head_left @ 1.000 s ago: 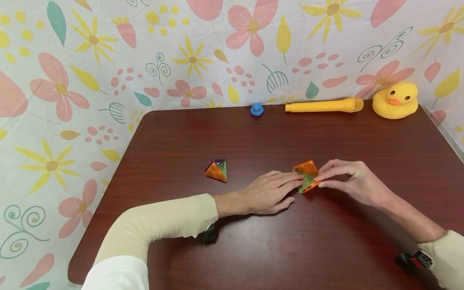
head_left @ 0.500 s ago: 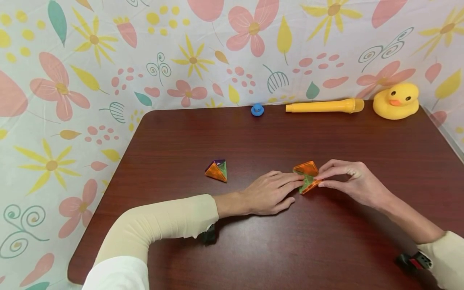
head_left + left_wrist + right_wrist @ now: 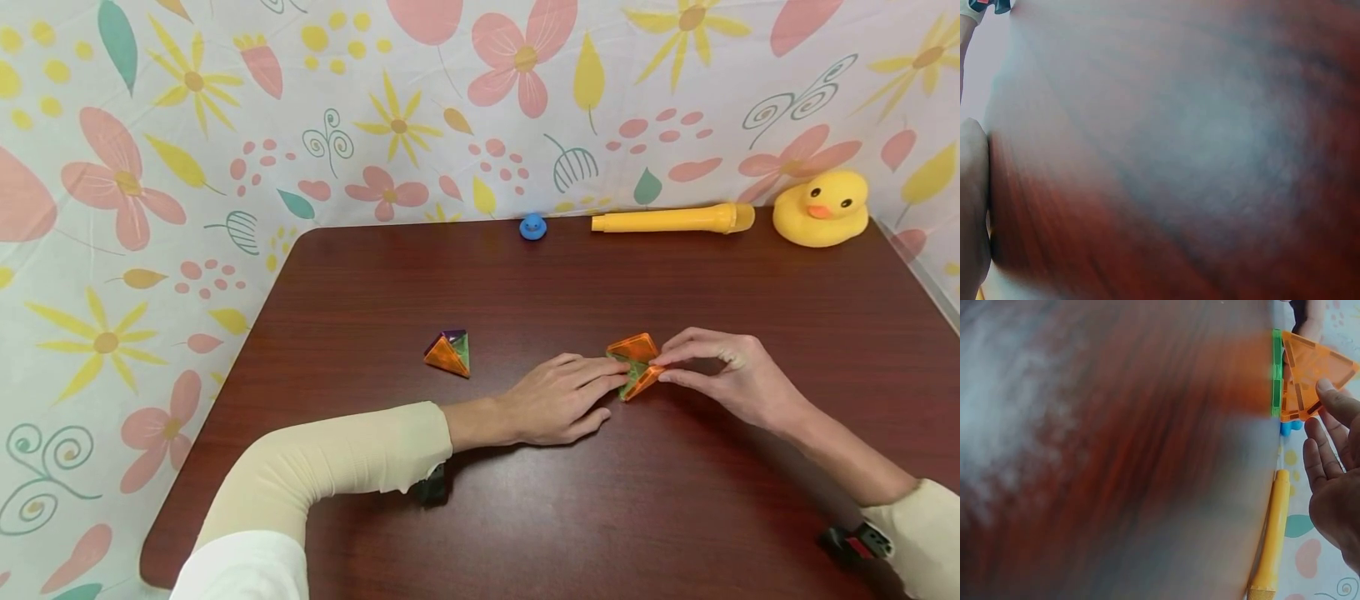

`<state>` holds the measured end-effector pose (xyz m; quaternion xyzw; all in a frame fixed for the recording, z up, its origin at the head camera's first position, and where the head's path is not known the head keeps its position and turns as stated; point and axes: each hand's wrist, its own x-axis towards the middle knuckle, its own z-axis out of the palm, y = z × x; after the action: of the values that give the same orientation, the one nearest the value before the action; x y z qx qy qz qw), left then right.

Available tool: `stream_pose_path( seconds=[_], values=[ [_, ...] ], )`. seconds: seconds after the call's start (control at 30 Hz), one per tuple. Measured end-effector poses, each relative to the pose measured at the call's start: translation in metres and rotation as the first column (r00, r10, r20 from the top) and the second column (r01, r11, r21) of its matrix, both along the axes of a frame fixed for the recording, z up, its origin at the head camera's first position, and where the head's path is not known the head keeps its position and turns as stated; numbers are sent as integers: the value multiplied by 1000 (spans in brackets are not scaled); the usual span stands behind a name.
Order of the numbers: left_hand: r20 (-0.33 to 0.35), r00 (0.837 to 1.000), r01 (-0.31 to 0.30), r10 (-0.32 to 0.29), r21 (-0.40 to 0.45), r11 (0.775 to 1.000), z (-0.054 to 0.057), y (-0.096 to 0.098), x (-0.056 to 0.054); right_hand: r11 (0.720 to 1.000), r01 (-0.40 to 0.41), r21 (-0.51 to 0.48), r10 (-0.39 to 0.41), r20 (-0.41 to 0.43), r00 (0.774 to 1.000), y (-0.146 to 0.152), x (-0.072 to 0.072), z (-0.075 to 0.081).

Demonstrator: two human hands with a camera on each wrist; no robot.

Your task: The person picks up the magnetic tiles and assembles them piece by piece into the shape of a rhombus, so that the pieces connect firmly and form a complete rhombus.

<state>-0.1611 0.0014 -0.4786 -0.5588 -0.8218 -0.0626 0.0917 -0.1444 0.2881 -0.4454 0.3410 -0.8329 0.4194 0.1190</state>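
In the head view my left hand (image 3: 555,402) lies palm down, fingers stretched out, its fingertips resting on a flat green magnetic tile (image 3: 628,385). An orange triangular magnetic tile (image 3: 642,383) rises tilted along the green tile's near right edge. My right hand (image 3: 738,375) pinches that orange tile at its upper corner between thumb and fingers. Behind, a second orange tile (image 3: 633,346) leans at the green tile's far side. From the right wrist, the orange triangle (image 3: 1302,375) stands against the edge of the green tile (image 3: 1277,378). The left wrist view shows mostly blurred tabletop.
A small pyramid of orange, green and purple tiles (image 3: 447,354) sits left on the brown table (image 3: 525,292). Along the back edge are a blue duck (image 3: 533,227), a yellow toy microphone (image 3: 671,219) and a large yellow duck (image 3: 820,210). A flowered cloth (image 3: 450,100) hangs behind.
The orange tile in my right hand's pinch has tilted up slightly, the fingertips shifting a little with it. My left hand stays in place on the green tile.
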Motion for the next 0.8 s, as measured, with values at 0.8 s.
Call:
stream_pose_path(
  seconds=[0.8],
  values=[
    [-19, 1000, 14, -14, 18, 1000, 0, -1, 0, 997, 66, 26, -65, -21, 998, -5, 2, 3]
  ],
)
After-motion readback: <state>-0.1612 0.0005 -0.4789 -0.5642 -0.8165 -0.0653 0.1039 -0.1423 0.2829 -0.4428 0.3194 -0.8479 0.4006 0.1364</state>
